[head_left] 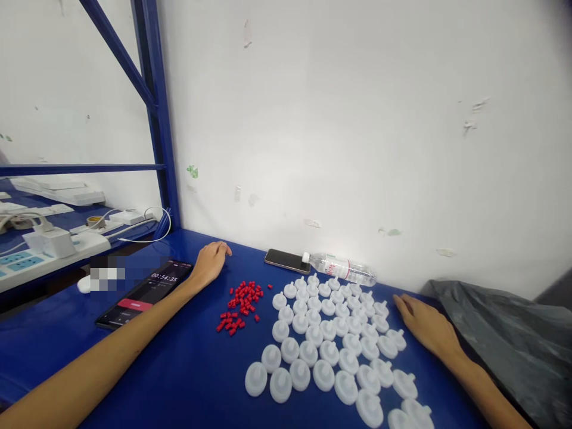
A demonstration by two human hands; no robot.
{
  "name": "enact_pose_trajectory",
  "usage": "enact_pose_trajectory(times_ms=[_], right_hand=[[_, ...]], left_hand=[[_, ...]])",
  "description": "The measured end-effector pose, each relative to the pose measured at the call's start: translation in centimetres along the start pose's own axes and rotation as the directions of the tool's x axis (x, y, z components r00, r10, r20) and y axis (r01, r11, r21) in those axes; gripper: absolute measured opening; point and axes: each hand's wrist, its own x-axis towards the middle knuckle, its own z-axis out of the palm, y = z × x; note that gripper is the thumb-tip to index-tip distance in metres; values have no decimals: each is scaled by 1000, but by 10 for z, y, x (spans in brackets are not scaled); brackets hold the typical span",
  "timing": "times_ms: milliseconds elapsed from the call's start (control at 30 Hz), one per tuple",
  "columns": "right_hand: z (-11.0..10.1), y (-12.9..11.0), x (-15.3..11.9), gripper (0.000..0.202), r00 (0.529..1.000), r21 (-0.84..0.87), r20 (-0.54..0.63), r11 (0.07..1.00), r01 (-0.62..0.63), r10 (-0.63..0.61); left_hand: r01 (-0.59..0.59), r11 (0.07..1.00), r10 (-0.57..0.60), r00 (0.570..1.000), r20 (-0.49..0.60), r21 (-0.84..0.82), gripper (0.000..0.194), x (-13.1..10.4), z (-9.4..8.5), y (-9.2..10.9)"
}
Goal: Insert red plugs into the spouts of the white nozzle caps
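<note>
My left hand (212, 262) rests on the blue table beside the large phone, its fingers loosely bent and holding nothing. To its lower right lies a loose pile of small red caps (245, 301). Many white translucent round plastic pieces (328, 330), each with a short spout, are spread over the middle of the table. My right hand (422, 325) lies palm down at the right edge of these pieces, with nothing in it and its fingers stretched out. Both hands are apart from the caps and the white pieces.
A phone showing a running timer (149, 292) lies at left. Against the wall are a dark phone (287, 261) and a clear plastic bottle (344, 268) on its side. A grey plastic bag (513, 339) covers the right side. Power strips (58, 253) and a blue frame (163, 119) stand at left.
</note>
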Motion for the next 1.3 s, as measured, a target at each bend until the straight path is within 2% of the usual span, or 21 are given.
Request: enact_pose_trajectory(times_ms=[133, 433, 567, 767, 1300], right_hand=[[4, 4, 2, 49, 1000, 6, -4, 1000, 6, -6], [6, 6, 5, 48, 1000, 11, -10, 1000, 13, -13], [5, 3, 3, 45, 1000, -3, -19, 1000, 12, -13], [0, -2, 0, 43, 1000, -22, -27, 1000, 8, -8], [0, -1, 2, 41, 999, -22, -28, 1000, 20, -21]], left_hand=[[1, 997, -3, 1000, 19, 77, 34, 4, -3, -6], [-171, 945, 135, 980, 143, 278, 34, -14, 22, 7], [-170, 915, 99, 974, 205, 365, 51, -15, 27, 0], [-173, 884, 44, 956, 292, 435, 59, -11, 30, -8], [-219, 840, 66, 949, 308, 496, 60, -8, 30, -10]])
